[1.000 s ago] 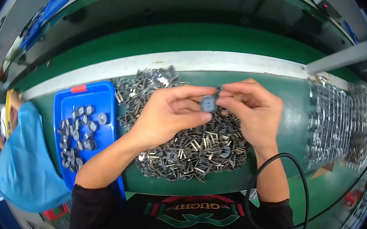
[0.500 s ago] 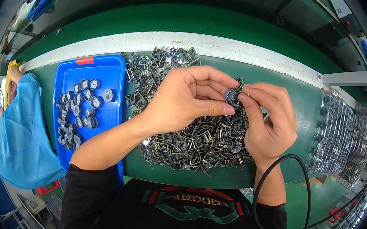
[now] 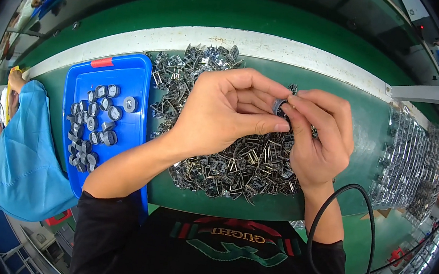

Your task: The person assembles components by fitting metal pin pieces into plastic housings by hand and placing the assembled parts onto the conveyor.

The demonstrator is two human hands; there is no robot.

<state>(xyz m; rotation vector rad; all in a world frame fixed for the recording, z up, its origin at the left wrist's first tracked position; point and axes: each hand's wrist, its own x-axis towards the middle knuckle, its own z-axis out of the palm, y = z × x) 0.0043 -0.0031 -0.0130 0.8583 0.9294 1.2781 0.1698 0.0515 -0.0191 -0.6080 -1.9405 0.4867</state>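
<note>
Above the middle of the bench, my left hand [image 3: 223, 105] pinches a small round grey part [image 3: 278, 106] by its rim between thumb and fingers. My right hand [image 3: 321, 131] is closed at the other side of the same part, thumb and forefinger pressed against its dark inner face. The fingertips cover most of that face, so details there are hidden. Under both hands spreads a heap of small black and metal pieces [image 3: 243, 166] with thin pins. Left of it stands a blue tray [image 3: 128, 149] holding several loose round grey parts [image 3: 91, 122].
At the right lie stacked clear plastic trays [image 3: 402, 156]. A black cable [image 3: 315, 216] loops by my right forearm. A white rail [image 3: 240, 37] runs along the far edge of the green bench [image 3: 350, 113]. At the left sits a person in a blue garment [image 3: 30, 154].
My right thumb and fingertips have moved slightly left and now cover more of the round grey part. My left hand keeps its grip. The whole view has shifted a little.
</note>
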